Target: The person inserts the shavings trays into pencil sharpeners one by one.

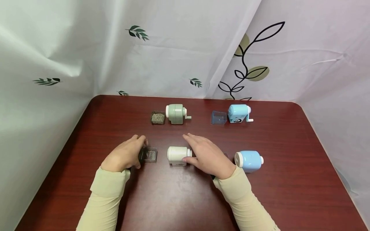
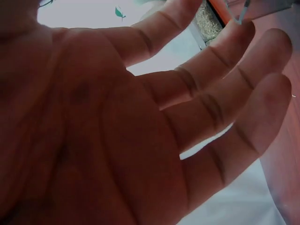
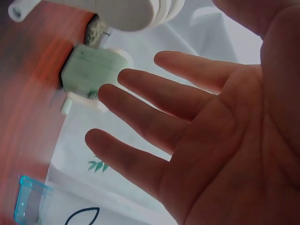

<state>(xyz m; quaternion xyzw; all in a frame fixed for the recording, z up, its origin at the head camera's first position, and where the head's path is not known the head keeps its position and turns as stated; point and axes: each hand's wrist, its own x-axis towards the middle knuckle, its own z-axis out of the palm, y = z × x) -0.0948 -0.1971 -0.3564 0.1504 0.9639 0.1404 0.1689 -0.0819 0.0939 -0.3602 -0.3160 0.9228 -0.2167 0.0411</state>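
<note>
On the left, a small clear shavings drawer [image 1: 150, 155] lies beside my left hand [image 1: 124, 155]. The thumb and fingers stand at its left end. In the left wrist view the fingers [image 2: 211, 112] are spread and only slightly bent, with a drawer corner [image 2: 240, 14] right at the fingertips. A white crank pencil sharpener [image 1: 177, 155] stands in the middle of the table. My right hand [image 1: 212, 157] is beside its crank side, the thumb overlapping it in the head view. In the right wrist view that hand's fingers [image 3: 154, 112] are extended and apart, below the white sharpener [image 3: 129, 11].
Farther back stand a green sharpener [image 1: 175, 114] beside a drawer of shavings [image 1: 158, 118], and a light-blue sharpener [image 1: 238, 113] beside a blue clear drawer [image 1: 218, 118]. Another blue sharpener [image 1: 251, 161] stands right of my right wrist. White curtains [image 1: 173, 57] hang around the brown table [image 1: 179, 205].
</note>
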